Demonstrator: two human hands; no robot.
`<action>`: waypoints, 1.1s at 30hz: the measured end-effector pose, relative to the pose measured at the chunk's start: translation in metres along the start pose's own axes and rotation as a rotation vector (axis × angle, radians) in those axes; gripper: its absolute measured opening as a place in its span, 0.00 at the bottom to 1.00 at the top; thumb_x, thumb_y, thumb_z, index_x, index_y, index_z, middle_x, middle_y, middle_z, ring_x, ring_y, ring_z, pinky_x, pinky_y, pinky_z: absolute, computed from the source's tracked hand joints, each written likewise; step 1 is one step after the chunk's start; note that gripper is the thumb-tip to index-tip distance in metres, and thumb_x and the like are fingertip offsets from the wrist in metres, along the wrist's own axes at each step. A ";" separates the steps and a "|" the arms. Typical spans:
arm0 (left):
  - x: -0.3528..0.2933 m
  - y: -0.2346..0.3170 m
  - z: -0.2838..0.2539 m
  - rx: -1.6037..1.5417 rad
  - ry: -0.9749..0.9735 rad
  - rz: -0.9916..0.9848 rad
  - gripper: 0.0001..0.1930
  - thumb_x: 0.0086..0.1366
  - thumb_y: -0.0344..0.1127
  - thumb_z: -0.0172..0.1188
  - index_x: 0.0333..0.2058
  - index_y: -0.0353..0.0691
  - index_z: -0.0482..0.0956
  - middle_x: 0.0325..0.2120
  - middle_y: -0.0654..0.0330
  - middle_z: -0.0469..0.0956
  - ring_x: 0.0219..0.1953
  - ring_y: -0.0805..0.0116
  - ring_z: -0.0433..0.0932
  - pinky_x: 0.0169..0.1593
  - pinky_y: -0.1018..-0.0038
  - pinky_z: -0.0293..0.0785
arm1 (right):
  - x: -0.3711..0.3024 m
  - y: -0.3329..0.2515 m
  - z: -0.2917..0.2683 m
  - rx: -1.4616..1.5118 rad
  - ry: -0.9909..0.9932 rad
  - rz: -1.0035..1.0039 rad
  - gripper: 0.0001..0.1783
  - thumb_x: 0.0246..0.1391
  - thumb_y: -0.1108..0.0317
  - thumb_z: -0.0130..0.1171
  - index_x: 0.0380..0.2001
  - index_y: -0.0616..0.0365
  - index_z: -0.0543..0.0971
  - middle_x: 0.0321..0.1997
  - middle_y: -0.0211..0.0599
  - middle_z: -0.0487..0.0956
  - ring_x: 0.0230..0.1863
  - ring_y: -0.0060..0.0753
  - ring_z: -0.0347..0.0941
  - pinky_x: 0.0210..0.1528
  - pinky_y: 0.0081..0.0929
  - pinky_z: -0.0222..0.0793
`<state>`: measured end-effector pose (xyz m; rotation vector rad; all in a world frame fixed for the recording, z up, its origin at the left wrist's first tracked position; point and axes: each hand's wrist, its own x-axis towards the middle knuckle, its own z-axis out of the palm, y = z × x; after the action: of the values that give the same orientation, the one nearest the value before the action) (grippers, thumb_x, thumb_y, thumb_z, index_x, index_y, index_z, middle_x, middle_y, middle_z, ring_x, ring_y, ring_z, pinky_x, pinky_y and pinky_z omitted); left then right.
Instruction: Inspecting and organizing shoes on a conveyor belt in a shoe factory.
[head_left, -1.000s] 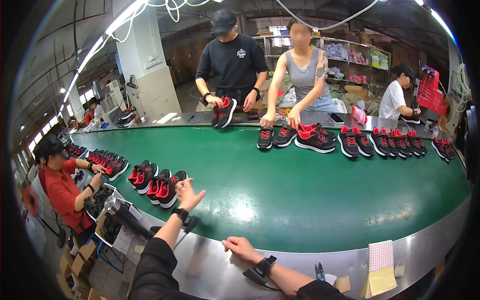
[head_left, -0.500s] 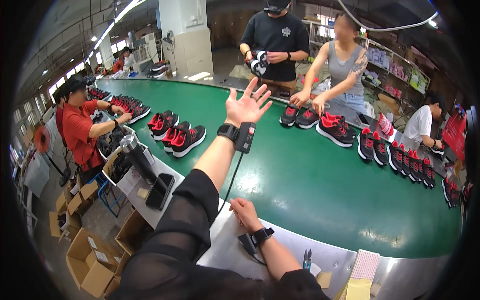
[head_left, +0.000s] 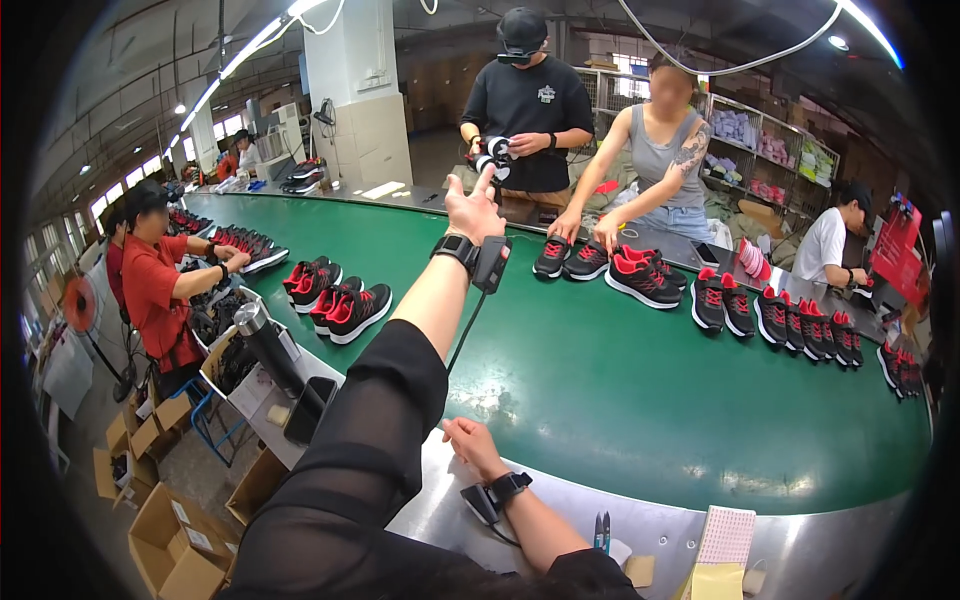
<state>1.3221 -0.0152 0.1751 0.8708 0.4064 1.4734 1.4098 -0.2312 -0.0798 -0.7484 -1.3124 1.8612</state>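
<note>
My left hand (head_left: 474, 211) reaches out over the green conveyor belt (head_left: 560, 400), holding nothing, with a finger stretched toward the co-worker opposite. From this view its fingertips overlap the black-and-white shoes (head_left: 490, 158) in that co-worker's hands; I see no sign of contact. My right hand (head_left: 474, 446) rests near the belt's front metal edge, fingers loosely curled, with nothing visible in it. Both wrists wear black straps with small devices. Left of my outstretched arm, black sneakers with red linings (head_left: 350, 312) stand on the belt.
A person in a grey top (head_left: 665, 155) handles sneakers (head_left: 570, 258) across the belt; more pairs line the right. Someone in red (head_left: 155, 262) works at left. A tumbler (head_left: 268, 350), phone (head_left: 310, 408), snips (head_left: 602, 532) and paper pad (head_left: 725, 540) lie nearby. Cardboard boxes (head_left: 180, 545) stand lower left.
My left hand has turned from an upward open palm to a pointing shape. My right hand stays near the metal edge. The view has shifted slightly.
</note>
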 end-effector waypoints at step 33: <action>-0.167 -0.172 -0.200 -0.279 0.176 -0.426 0.23 0.66 0.50 0.42 0.52 0.41 0.67 0.41 0.55 0.75 0.40 0.61 0.75 0.41 0.67 0.71 | -0.003 -0.012 -0.032 1.178 -0.037 0.148 0.16 0.61 0.62 0.43 0.21 0.58 0.68 0.11 0.25 0.56 0.12 0.20 0.52 0.16 0.19 0.48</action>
<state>1.2792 -0.1030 -0.1215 0.4011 0.4701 1.1756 1.4399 -0.2143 -0.0781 -0.1570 -0.0192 2.3058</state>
